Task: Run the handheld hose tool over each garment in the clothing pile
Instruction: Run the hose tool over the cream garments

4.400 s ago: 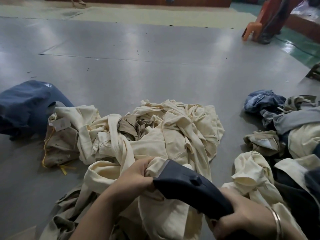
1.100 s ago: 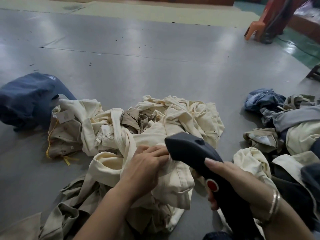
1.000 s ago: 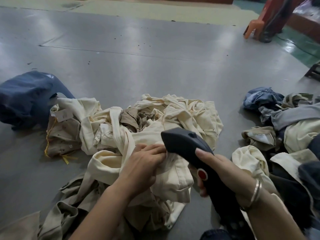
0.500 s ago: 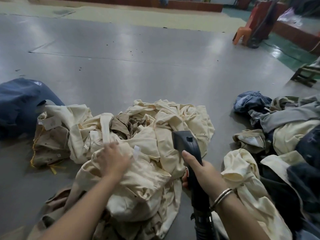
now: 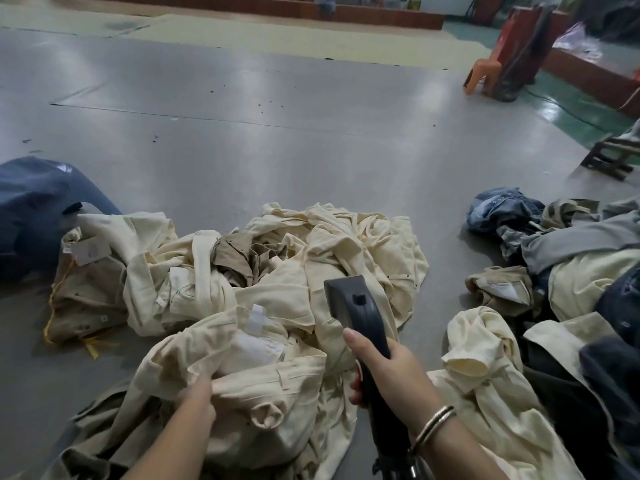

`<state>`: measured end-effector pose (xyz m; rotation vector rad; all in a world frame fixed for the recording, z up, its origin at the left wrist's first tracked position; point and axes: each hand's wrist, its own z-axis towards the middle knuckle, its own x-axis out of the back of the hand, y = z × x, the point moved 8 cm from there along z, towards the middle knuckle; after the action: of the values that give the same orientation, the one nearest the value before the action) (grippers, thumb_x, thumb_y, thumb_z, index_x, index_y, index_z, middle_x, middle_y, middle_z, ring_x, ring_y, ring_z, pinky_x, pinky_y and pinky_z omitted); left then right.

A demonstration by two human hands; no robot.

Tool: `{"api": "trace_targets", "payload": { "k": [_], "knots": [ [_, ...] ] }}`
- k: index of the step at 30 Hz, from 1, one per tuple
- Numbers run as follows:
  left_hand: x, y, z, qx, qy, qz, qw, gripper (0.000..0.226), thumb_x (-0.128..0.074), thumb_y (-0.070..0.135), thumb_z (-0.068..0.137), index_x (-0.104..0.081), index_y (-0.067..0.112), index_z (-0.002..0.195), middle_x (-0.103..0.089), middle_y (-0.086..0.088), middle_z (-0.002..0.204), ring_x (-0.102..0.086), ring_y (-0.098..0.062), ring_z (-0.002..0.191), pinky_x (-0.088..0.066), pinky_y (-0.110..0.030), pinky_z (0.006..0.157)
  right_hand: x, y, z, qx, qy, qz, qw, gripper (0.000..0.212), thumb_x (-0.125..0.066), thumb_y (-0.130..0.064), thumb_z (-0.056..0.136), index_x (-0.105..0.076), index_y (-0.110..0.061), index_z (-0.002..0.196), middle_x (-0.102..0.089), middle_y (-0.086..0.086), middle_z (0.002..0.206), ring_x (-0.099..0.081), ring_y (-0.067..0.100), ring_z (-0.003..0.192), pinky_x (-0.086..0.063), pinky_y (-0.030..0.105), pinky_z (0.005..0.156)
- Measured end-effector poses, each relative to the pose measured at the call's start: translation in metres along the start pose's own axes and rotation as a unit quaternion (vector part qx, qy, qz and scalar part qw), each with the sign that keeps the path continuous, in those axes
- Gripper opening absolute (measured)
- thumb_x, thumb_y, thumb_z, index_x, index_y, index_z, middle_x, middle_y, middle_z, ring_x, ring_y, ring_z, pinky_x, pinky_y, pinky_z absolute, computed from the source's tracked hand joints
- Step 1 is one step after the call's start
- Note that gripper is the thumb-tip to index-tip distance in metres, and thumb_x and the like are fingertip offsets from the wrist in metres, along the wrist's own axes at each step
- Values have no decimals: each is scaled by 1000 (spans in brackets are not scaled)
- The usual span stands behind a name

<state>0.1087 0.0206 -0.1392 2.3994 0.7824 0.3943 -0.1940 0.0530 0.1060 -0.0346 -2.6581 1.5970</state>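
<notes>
Cream cotton filled the middle of the floor (image 5: 311, 109) as you worked through the clothing pile (image 5: 277, 271) with the handheld hose tool (image 5: 360, 313). Your right hand (image 5: 384, 368) was wrapped around the dark handle, thumb laid along its near face, the flat head raised clear of the cloth and pointing away from you. A second earlier that head had lain low and slanted against the bundle at your left fingers; by this moment it stood upright, lifted off the fabric. Your left hand (image 5: 197, 400) had shifted too: half a second before it lay flat and high on the heap, and now it had dropped to the near edge, its fingers dug into a fold of the cream garment (image 5: 249, 368) and clamped on it, the white inner label (image 5: 256, 320) turned up. By the look of it, one pass had ended and you were turning or drawing out the piece for the next. The garment sat at the front of the pile, just beside the tool's shaft. A navy garment (image 5: 31, 209) lay to the left, a second heap of mixed clothes (image 5: 568, 271) to the right, an orange stool (image 5: 483, 76) far behind. Much of the pile appeared still to be done.
</notes>
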Motion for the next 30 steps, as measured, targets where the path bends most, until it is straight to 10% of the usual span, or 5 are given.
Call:
{"api": "trace_targets", "payload": {
  "k": [4, 15, 23, 26, 30],
  "knots": [
    [-49, 54, -83, -24, -216, -160, 963, 13, -46, 12, 69, -54, 17, 59, -55, -4, 67, -55, -24, 61, -47, -28, 60, -8, -5, 6, 5, -23, 5, 1000, 34, -77, -34, 73, -57, -9, 84, -59, -2, 51, -59, 12, 46, -50, 21, 47],
    [-95, 175, -331, -214, -749, -139, 612, 41, -25, 10, 97, -55, -11, 114, -62, -27, 113, -58, -34, 111, -39, -37, 100, -10, -45, 16, 142, -14, -27, 989, 36, -70, -20, 52, -65, -17, 88, -68, -7, 74, -63, 13, 75, -51, 31, 71],
    [-67, 184, -228, -265, -385, 310, 828, 41, -79, 36, 75, -69, 12, 107, -72, -4, 90, -69, -21, 90, -53, -24, 65, 11, -48, 7, 94, 24, 117, 988, 13, -72, -8, 63, -61, -7, 69, -56, 2, 51, -54, 14, 45, -46, 25, 45],
    [-42, 195, -214, -454, -63, 444, 770, 48, -76, 34, 80, -53, 12, 115, -58, -5, 111, -54, -23, 111, -45, -28, 84, 17, -55, 1, 70, 0, 215, 974, 15, -71, -19, 54, -64, -9, 62, -57, 4, 54, -57, 15, 47, -47, 25, 45],
    [-56, 128, -257, -594, -165, 360, 700, 26, -67, 39, 74, -48, 38, 93, -59, 14, 89, -56, 1, 81, -44, -10, 67, -3, -61, -4, 56, -63, 250, 965, 18, -69, -20, 58, -64, -9, 71, -56, 7, 66, -56, 18, 59, -48, 28, 57]
  ]
}}
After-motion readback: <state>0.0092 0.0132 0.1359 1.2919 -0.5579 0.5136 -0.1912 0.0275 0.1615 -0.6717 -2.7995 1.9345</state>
